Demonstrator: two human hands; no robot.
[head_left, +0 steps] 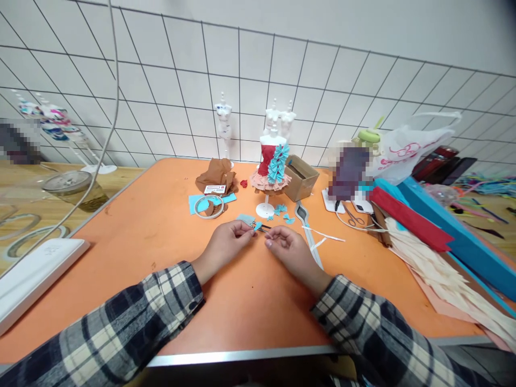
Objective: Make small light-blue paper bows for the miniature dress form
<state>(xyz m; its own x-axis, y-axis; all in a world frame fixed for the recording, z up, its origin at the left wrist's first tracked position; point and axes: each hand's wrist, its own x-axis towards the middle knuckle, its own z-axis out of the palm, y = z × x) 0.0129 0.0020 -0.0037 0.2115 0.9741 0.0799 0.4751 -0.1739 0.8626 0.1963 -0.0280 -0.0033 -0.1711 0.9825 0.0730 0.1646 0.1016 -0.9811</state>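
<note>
My left hand (228, 244) is closed in a pinch on a small blue crepe paper piece (258, 226). Close to its right, my right hand (294, 252) is closed too, thumb against fingers; whatever it grips is too small to make out. A thin dark object (265, 229) lies between the two hands. Just beyond them stands a small white mannequin (266, 209) in a red bodice (266, 159), with blue ruffles (278, 164) down one side and a pink frilled skirt (271, 181). Several small blue paper bows (288, 219) lie by its base.
Behind my left hand are a tape roll (209, 216) and crumpled brown paper (215, 174). A cardboard box (302, 180) stands right of the mannequin. Scissors (355, 217), a cable and crepe paper strips (435, 269) fill the right side. A white power bank-like block (44, 274) lies left.
</note>
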